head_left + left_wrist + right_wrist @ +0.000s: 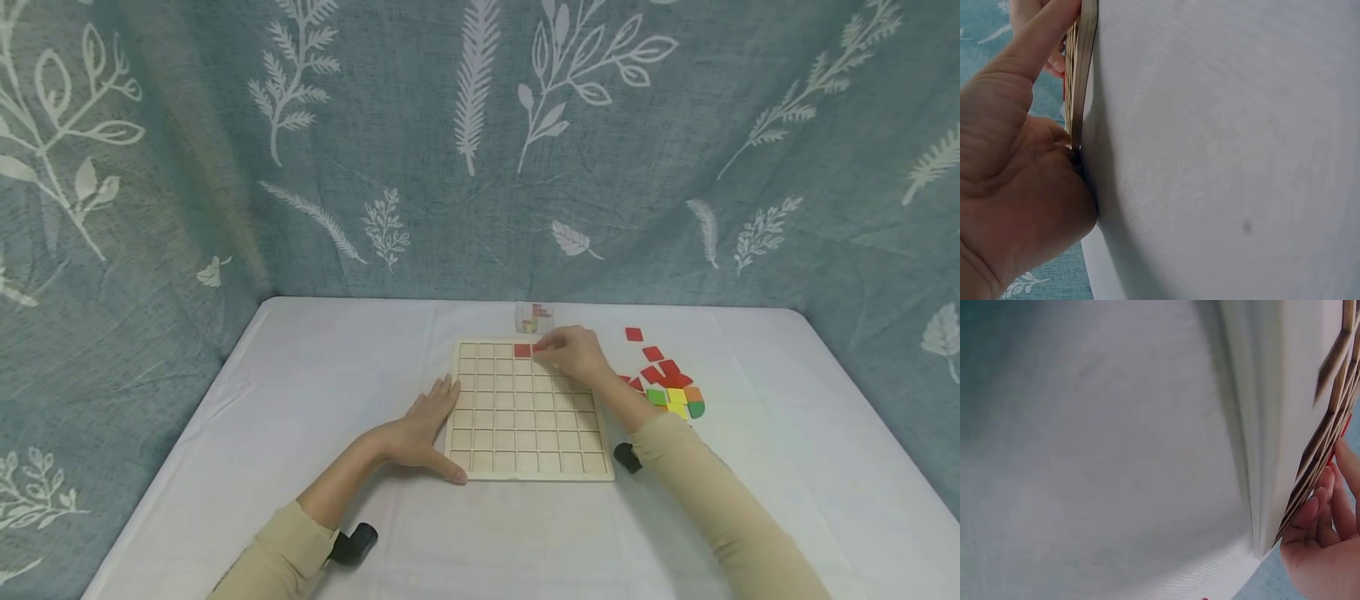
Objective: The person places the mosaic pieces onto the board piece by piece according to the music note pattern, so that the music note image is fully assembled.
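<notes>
A pale wooden grid board (504, 419) lies flat on the table, its surface split into square cells. One red square tile (522, 351) sits in a cell of the far row. Just right of it, my right hand (573, 354) pinches another red tile (536, 348) between thumb and fingers, over the neighbouring cell. The fingers hide most of this tile. My left hand (420, 427) is spread along the board's left edge, fingertips at its side and thumb at the near left corner. In the left wrist view, that palm (1029, 206) is beside the board's edge (1085, 75).
Loose red tiles (651, 354) lie right of the board, near green tiles (656, 397), yellow tiles (677, 395) and an orange tile (693, 393). A clear container (534, 318) with some pieces in it stands behind the board. A patterned curtain (420, 150) hangs behind the white table (337, 367).
</notes>
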A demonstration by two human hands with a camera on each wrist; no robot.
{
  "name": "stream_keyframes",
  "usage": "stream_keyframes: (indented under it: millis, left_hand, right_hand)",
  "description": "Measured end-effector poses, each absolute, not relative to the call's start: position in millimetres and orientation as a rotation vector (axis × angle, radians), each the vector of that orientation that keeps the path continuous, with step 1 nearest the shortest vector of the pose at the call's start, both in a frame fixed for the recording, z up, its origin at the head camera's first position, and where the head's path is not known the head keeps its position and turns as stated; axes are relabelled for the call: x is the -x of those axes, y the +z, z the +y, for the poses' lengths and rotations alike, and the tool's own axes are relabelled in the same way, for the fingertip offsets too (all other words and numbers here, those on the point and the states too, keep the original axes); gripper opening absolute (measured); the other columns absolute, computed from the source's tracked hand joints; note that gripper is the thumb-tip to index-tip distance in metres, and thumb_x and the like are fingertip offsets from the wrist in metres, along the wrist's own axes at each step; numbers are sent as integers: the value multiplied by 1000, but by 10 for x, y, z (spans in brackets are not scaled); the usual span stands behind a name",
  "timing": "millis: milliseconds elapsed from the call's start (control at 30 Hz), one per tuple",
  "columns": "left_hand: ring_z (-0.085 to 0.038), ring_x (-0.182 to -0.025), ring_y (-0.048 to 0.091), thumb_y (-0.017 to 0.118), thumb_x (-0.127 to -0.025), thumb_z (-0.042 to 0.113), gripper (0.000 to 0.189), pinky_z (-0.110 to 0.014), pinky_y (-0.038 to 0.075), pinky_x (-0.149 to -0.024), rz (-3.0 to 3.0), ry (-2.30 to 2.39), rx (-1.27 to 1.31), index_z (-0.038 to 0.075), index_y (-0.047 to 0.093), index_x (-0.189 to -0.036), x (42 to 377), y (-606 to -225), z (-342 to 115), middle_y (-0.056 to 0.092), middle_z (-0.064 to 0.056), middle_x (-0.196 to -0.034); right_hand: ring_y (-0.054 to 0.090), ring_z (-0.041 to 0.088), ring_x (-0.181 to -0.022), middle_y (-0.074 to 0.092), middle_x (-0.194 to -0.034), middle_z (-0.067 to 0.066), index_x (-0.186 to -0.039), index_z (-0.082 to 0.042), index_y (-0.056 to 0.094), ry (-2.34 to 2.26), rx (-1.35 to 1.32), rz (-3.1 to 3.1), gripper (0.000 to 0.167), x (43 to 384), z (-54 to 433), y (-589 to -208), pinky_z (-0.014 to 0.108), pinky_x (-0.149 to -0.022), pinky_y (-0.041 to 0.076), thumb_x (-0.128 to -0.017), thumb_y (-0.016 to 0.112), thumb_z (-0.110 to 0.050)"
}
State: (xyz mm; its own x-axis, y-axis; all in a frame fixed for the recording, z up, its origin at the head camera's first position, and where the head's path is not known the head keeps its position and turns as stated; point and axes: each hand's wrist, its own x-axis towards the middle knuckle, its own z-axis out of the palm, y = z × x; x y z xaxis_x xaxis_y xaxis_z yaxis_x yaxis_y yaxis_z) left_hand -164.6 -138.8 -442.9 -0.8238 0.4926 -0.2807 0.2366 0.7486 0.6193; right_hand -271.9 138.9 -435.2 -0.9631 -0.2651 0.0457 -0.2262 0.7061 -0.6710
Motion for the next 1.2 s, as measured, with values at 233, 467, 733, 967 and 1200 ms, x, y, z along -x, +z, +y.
stream_keyframes:
  millis: [233,467,733,967,1200]
  left_hand:
    - [-28,-148,-12,89,-62,46,136,-44,-2,-120,2505,825,-572,-1,1,-155,1634,-4416,-1365,-9,-19,-161]
    - [-29,-148,-12,88,-63,48,136,-45,-2,-119,2493,825,-582,-1,0,-155,1643,-4424,-1352,-10,-20,-161]
    - [-28,-148,-13,88,-63,49,137,-44,-3,-120,2489,821,-559,0,-1,-155,1660,-4438,-1371,-11,-19,-161]
    - [-30,-148,-11,88,-62,48,137,-46,-2,-119,2492,840,-558,-2,1,-155,1658,-4412,-1373,-10,-20,-161]
    - [-30,-148,-11,88,-63,49,136,-46,-2,-119,2497,833,-571,-2,1,-155,1664,-4428,-1375,-10,-20,-161]
  right_hand:
    - [62,30,-103,70,-109,14,-111,-4,73,-1130,340,2772,28,2692,1444,-4310,45,-88,52,-89,71,-21]
    - [57,29,-117,64,-126,10,-124,-10,68,-1300,184,2700,35,2604,1657,-4219,46,-99,48,-96,63,-31]
    - [57,34,-107,62,-127,14,-127,-10,65,-1336,-42,2761,39,2404,2321,-4147,38,-80,55,-96,62,-34]
    - [56,35,-107,61,-124,22,-125,-1,62,-1076,-99,2853,39,2272,2754,-4210,37,-84,57,-95,64,-26]
    - [58,34,-99,64,-114,22,-121,3,62,-920,-91,2877,42,2236,2819,-4251,37,-79,57,-91,70,-25]
